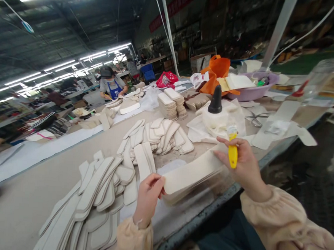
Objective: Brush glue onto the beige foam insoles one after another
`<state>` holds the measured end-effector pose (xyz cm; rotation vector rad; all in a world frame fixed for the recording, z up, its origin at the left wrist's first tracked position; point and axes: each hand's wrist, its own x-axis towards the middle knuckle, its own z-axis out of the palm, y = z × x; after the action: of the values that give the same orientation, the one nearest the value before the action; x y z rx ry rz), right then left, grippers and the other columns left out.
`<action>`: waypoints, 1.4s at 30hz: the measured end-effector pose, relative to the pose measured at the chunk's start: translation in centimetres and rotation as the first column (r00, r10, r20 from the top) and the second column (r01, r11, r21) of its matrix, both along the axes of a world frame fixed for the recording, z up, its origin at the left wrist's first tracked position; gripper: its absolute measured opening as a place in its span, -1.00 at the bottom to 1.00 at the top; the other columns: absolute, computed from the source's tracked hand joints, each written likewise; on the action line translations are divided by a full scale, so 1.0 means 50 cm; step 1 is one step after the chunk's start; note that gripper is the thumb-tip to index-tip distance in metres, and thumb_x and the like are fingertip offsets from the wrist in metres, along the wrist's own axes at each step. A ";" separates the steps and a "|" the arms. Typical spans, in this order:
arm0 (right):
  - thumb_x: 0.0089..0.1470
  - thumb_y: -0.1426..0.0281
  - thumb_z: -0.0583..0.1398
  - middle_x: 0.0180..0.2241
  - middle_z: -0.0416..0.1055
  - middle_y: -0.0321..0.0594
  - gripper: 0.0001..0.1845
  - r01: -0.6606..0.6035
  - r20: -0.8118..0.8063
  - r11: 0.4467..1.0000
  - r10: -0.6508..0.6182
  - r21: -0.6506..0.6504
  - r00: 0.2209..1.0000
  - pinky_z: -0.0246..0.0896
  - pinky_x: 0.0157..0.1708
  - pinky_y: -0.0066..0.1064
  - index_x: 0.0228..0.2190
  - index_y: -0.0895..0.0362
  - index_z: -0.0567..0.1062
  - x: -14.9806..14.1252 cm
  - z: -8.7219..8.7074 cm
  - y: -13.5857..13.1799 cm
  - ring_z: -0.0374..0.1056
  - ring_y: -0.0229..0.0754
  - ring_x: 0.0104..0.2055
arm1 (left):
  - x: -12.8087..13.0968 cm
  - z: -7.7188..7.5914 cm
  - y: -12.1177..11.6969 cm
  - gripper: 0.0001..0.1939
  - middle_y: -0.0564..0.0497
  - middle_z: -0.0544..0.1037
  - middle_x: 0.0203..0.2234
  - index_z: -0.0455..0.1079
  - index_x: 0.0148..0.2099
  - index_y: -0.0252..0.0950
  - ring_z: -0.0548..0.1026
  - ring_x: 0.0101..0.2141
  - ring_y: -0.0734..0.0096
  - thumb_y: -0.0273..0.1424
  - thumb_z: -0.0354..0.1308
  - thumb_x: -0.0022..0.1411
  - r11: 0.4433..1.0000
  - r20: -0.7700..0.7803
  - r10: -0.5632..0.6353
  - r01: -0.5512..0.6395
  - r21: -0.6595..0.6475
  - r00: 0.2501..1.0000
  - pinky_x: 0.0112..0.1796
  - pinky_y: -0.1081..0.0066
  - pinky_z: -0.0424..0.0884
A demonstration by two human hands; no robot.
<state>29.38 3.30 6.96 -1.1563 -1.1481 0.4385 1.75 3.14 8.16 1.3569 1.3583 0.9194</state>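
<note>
My left hand (150, 192) pinches the near left end of a long cream strip (194, 168) with rounded corners, which lies over a stack of similar strips at the table edge. In my right hand (245, 164) is a brush with a yellow handle (232, 154), its pale bristles pointing up and away. The fingers of that hand are also at the strip's far right end. Just beyond stands a white glue pot (217, 119) with a black cone-shaped top (215, 100). Loose cream strips (93, 196) lie heaped left of my left hand.
More strips (157, 134) and upright stacks (172, 102) sit farther back. Scissors (255, 118), a purple basin (252, 87), an orange bag (218, 69) and a clear bottle (321, 76) stand right. A co-worker (111, 85) works at the far end of the table.
</note>
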 end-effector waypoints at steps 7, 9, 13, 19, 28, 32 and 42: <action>0.06 0.18 0.25 -0.06 0.46 -0.11 -0.64 0.145 0.462 0.976 -0.053 -0.165 0.885 0.30 -0.31 -0.25 -0.20 0.06 0.26 0.008 -0.047 0.026 0.44 -0.08 -0.35 | -0.017 -0.031 0.023 -0.74 0.19 0.25 -0.75 0.29 -0.56 -0.28 0.22 -0.64 0.56 -0.26 0.14 0.08 1.000 -0.306 -0.019 0.023 0.011 0.952 -0.55 0.50 0.12; 0.07 0.17 0.23 -0.08 0.46 -0.13 -0.65 0.153 0.495 0.972 -0.046 -0.179 0.868 0.29 -0.37 -0.27 -0.20 0.06 0.27 0.004 -0.054 0.028 0.41 -0.12 -0.43 | -0.022 -0.043 0.027 -0.74 0.19 0.25 -0.74 0.29 -0.56 -0.27 0.21 -0.63 0.55 -0.26 0.13 0.08 0.999 -0.358 -0.021 0.031 0.021 0.934 -0.54 0.50 0.11; 0.08 0.17 0.20 -0.10 0.47 -0.15 -0.67 0.138 0.527 0.969 -0.009 -0.206 0.850 0.30 -0.36 -0.25 -0.18 0.06 0.28 -0.001 -0.069 0.030 0.44 -0.07 -0.38 | -0.034 -0.066 0.032 -0.74 0.18 0.27 -0.72 0.29 -0.55 -0.27 0.23 -0.60 0.52 -0.25 0.12 0.09 0.999 -0.428 -0.026 0.043 0.030 0.904 -0.51 0.49 0.12; 0.07 0.24 0.20 -0.09 0.47 -0.18 -0.70 0.141 0.557 0.960 0.018 -0.242 0.830 0.33 -0.27 -0.21 -0.16 0.05 0.30 -0.006 -0.089 0.035 0.46 0.00 -0.25 | -0.041 -0.081 0.029 -0.74 0.16 0.31 -0.68 0.31 -0.53 -0.27 0.26 -0.57 0.50 -0.24 0.08 0.11 0.998 -0.479 -0.040 0.059 0.025 0.877 -0.49 0.48 0.14; 0.11 0.27 0.17 -0.14 0.48 -0.12 -0.71 0.123 0.615 0.962 0.055 -0.244 0.786 0.36 -0.26 -0.17 -0.14 0.07 0.29 -0.006 -0.099 0.034 0.46 0.05 -0.22 | -0.041 -0.085 0.029 -0.73 0.15 0.32 -0.67 0.31 -0.52 -0.26 0.28 -0.55 0.48 -0.21 0.07 0.13 0.997 -0.521 -0.039 0.068 0.036 0.853 -0.46 0.47 0.15; 0.13 0.29 0.16 -0.16 0.47 -0.11 -0.72 0.129 0.635 0.959 0.064 -0.253 0.770 0.36 -0.25 -0.15 -0.11 0.07 0.28 -0.006 -0.104 0.031 0.46 0.05 -0.24 | -0.041 -0.085 0.028 -0.72 0.15 0.34 -0.66 0.32 -0.51 -0.26 0.29 -0.55 0.47 -0.19 0.07 0.13 0.997 -0.538 -0.047 0.075 0.030 0.842 -0.47 0.47 0.15; 0.15 0.46 0.12 -0.13 0.43 -0.03 -0.78 0.130 0.735 0.983 0.007 -0.130 0.678 0.26 -0.04 -0.02 -0.12 0.10 0.32 -0.006 -0.097 0.026 0.32 0.09 0.00 | -0.046 -0.097 0.033 -0.63 0.14 0.32 -0.68 0.27 -0.53 -0.23 0.30 -0.56 0.42 -0.08 0.02 0.14 0.994 -0.577 -0.094 0.104 -0.016 0.811 -0.47 0.44 0.18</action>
<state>29.10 4.61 2.10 -1.5908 -1.7885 -0.0166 -0.54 4.81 3.30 1.7927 1.7074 0.4493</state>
